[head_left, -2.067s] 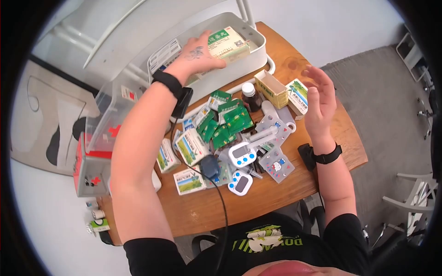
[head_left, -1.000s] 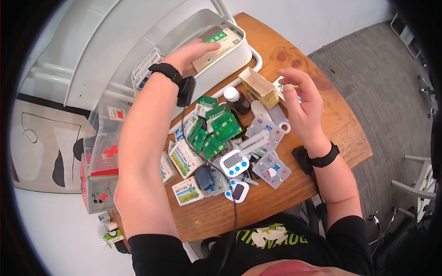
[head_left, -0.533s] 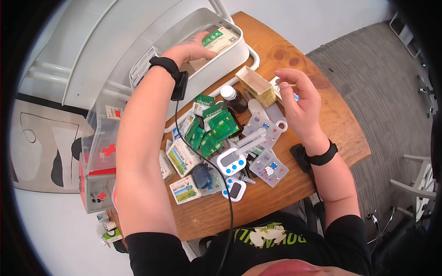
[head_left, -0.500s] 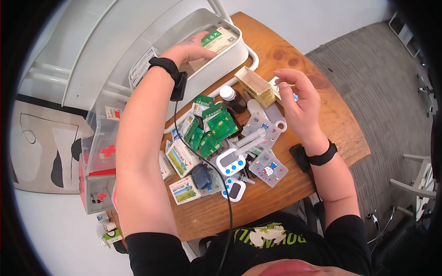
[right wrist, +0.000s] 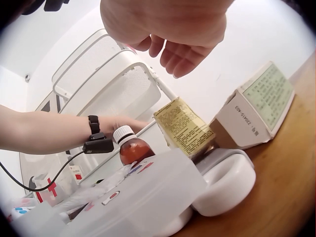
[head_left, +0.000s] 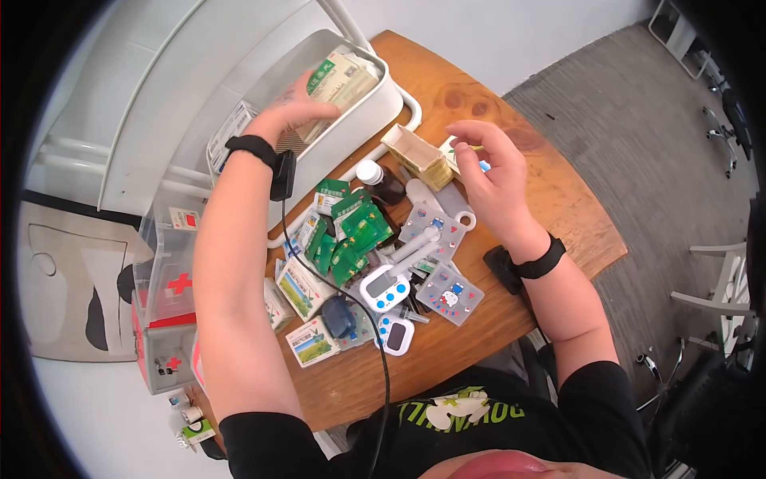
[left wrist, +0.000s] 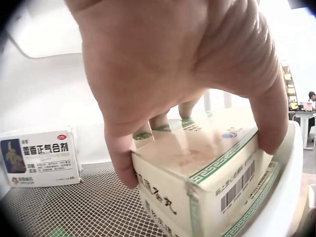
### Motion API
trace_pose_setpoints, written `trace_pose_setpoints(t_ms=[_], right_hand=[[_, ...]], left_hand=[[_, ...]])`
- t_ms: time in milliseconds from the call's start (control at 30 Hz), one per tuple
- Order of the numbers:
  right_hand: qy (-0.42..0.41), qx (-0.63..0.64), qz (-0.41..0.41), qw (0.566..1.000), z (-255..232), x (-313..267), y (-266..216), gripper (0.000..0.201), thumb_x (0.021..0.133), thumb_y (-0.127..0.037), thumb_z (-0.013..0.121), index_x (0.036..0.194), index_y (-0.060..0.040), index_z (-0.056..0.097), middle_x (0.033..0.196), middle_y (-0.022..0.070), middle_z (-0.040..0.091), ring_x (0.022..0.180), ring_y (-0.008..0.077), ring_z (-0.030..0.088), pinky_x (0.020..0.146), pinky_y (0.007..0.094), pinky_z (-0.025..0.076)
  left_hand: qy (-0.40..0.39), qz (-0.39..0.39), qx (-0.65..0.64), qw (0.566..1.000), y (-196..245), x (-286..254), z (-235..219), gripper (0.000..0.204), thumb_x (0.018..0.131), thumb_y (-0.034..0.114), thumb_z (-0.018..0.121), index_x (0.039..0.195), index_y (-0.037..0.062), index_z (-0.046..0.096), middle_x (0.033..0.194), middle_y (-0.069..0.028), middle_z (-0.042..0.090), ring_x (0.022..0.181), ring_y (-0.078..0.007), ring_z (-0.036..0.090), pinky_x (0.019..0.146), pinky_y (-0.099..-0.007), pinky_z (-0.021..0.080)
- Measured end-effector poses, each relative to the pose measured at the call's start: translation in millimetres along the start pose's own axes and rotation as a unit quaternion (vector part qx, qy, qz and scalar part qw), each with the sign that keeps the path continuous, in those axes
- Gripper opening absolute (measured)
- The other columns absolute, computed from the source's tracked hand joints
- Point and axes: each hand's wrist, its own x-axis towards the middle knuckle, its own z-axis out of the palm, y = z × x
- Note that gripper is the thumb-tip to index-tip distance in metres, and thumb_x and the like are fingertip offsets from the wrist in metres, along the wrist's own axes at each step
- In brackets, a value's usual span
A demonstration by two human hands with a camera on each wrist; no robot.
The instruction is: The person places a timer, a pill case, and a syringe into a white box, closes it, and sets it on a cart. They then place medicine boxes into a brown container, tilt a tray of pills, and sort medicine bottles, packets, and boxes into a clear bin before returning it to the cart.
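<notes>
In the head view my left hand (head_left: 294, 110) reaches into the white basket (head_left: 351, 120) and grips a cream-and-green medicine box (head_left: 335, 78). The left wrist view shows thumb and fingers on opposite sides of this box (left wrist: 197, 153), with another green-bordered box (left wrist: 266, 185) under it. A white medicine box (left wrist: 42, 157) stands on the mesh floor at the basket's other end. Holding nothing, my right hand (head_left: 496, 172) hovers over the table with loosely bent fingers. Near it are an open yellow carton (head_left: 419, 156) and a white-and-green box (right wrist: 254, 108).
Green sachets (head_left: 355, 231), a brown bottle (head_left: 383, 182), pill cases (head_left: 451, 294), white devices with blue buttons (head_left: 384, 289) and medicine boxes (head_left: 305, 287) crowd the table (head_left: 550, 199). A clear first-aid case (head_left: 167, 271) stands at left. A black cable (head_left: 375, 307) crosses the pile.
My left hand has gone from spread over the medicine box to gripping its sides, and the box now sits differently over its neighbour. The right hand stays over the table; the head view has shifted.
</notes>
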Motion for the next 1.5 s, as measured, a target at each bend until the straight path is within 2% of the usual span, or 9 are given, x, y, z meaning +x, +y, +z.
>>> trace_pose_setpoints(t_ms=[233,600,767,867,900,1000,1167,1367,1500], right_hand=[[-0.006,0.011,-0.016,1.000,3,-3,-1,0.020,0.092,-0.001,0.063,0.111,-0.0030,0.069,0.103,0.0084,0.069,0.089,0.0167,0.067,0.072,0.0306,0.055],[-0.020,-0.013,-0.081,0.996,2,-5,-6,0.028,0.090,-0.001,0.065,0.118,-0.0021,0.067,0.112,0.0115,0.068,0.094,0.0194,0.067,0.075,0.0309,0.056],[-0.023,-0.022,-0.163,0.986,-2,-7,-15,0.044,0.090,-0.011,0.069,0.132,0.0008,0.060,0.132,0.0188,0.062,0.111,0.0301,0.065,0.089,0.0374,0.055],[0.001,-0.077,-0.262,0.962,-6,-6,-19,0.057,0.093,-0.028,0.069,0.138,0.0052,0.054,0.140,0.0232,0.056,0.120,0.0366,0.060,0.099,0.0424,0.050],[0.013,-0.064,-0.288,0.955,-5,-7,-19,0.067,0.096,-0.042,0.065,0.139,0.0072,0.053,0.141,0.0248,0.055,0.123,0.0392,0.057,0.103,0.0445,0.047],[0.007,-0.049,-0.378,0.924,-9,-5,-30,0.067,0.097,-0.047,0.063,0.135,0.0075,0.055,0.137,0.0245,0.057,0.121,0.0390,0.059,0.101,0.0444,0.048],[-0.054,-0.086,-0.411,0.906,-9,-8,-32,0.057,0.095,-0.049,0.061,0.121,0.0018,0.066,0.120,0.0160,0.068,0.116,0.0386,0.061,0.097,0.0462,0.050],[-0.096,-0.079,-0.396,0.910,-16,-8,-34,0.057,0.095,-0.052,0.061,0.120,-0.0009,0.067,0.122,0.0163,0.067,0.120,0.0391,0.059,0.102,0.0493,0.045],[0.004,-0.002,-0.340,0.940,-13,-8,-36,0.064,0.096,-0.050,0.061,0.132,0.0022,0.060,0.134,0.0184,0.062,0.125,0.0383,0.056,0.105,0.0471,0.043]], left_hand=[[0.117,0.113,-0.165,0.973,-28,-42,-7,0.111,0.067,0.032,0.083,0.158,0.0012,0.026,0.147,-0.0250,0.049,0.138,-0.0348,0.047,0.115,-0.0408,0.038],[0.206,0.170,-0.009,0.964,-12,-92,-26,0.112,0.070,0.030,0.083,0.161,0.0050,0.021,0.153,-0.0230,0.041,0.143,-0.0343,0.040,0.118,-0.0451,0.033],[0.171,0.212,-0.028,0.962,19,-117,-15,0.108,0.066,0.029,0.082,0.158,0.0063,0.028,0.147,-0.0249,0.044,0.140,-0.0388,0.043,0.116,-0.0453,0.036],[0.128,0.248,-0.065,0.958,39,-137,2,0.109,0.064,0.026,0.082,0.158,0.0093,0.029,0.147,-0.0232,0.044,0.140,-0.0386,0.043,0.117,-0.0452,0.035],[0.111,0.254,-0.070,0.958,46,-146,11,0.109,0.064,0.025,0.082,0.158,0.0098,0.029,0.147,-0.0228,0.044,0.140,-0.0382,0.043,0.117,-0.0452,0.035],[0.060,0.260,-0.087,0.960,61,-167,37,0.110,0.063,0.021,0.082,0.158,0.0093,0.028,0.146,-0.0218,0.044,0.139,-0.0370,0.043,0.117,-0.0453,0.034],[0.002,0.244,-0.116,0.963,65,-188,61,0.112,0.063,0.018,0.083,0.159,0.0088,0.027,0.148,-0.0212,0.043,0.140,-0.0365,0.042,0.116,-0.0457,0.035],[-0.005,0.237,-0.110,0.965,73,-195,57,0.112,0.063,0.019,0.084,0.159,0.0089,0.027,0.148,-0.0210,0.043,0.139,-0.0364,0.044,0.115,-0.0447,0.037],[0.010,0.233,-0.077,0.969,75,-198,56,0.112,0.063,0.020,0.084,0.159,0.0088,0.028,0.146,-0.0212,0.044,0.137,-0.0365,0.045,0.114,-0.0445,0.037]])
